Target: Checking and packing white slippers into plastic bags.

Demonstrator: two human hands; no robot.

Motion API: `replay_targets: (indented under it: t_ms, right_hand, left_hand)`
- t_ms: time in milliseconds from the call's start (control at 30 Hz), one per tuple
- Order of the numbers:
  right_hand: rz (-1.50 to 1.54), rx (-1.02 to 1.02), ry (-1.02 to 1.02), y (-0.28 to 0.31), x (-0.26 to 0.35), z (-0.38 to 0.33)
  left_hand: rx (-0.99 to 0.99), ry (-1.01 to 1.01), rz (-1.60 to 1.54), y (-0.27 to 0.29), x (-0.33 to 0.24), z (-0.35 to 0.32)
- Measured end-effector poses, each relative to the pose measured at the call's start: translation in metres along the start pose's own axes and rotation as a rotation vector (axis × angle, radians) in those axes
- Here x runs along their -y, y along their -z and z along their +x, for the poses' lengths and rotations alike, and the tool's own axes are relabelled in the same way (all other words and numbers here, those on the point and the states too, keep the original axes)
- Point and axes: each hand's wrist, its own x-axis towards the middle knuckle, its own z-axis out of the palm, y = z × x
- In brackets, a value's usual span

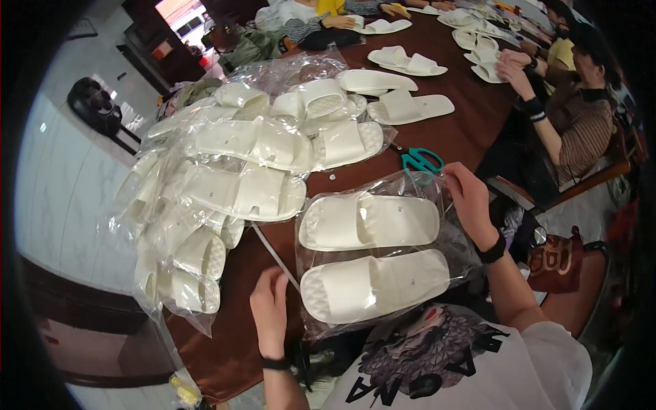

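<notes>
A pair of white slippers point(403, 280) lies side by side in a clear plastic bag point(459, 254) on the table in front of me. At the bag's upper right corner, my right hand point(471, 205) pinches the plastic between thumb and fingers. My left hand point(268, 307) is beside the bag's left edge, fingers drawn together; what they hold, if anything, cannot be made out. Right by its fingertips runs a thin white strip point(270, 249), slanting up toward the heap of bagged slippers point(239, 191). Teal-handled scissors point(421, 161) rest just beyond the bag.
Loose white slippers point(410, 107) stand farther along the brown-covered table point(471, 119). A co-worker point(581, 130) sits at the right side, with other people's hands point(338, 22) at the far end. A black fan point(96, 106) stands by the left wall.
</notes>
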Motion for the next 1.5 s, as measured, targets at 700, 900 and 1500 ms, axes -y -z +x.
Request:
replay_targets:
  t_ms: [700, 900, 1500]
  right_hand:
    - [-0.064, 0.057, 0.573, -0.085, 0.039, 0.092]
    - [0.387, 0.453, 0.199, -0.047, 0.084, 0.034]
    - [0.327, 1.300, -0.112, -0.064, 0.045, 0.043]
  left_hand:
    - [-0.323, 0.080, -0.368, 0.008, 0.039, -0.025]
    - [-0.285, -0.100, 0.141, 0.004, 0.024, -0.062]
    - [-0.072, 0.033, 0.522, -0.001, 0.034, -0.063]
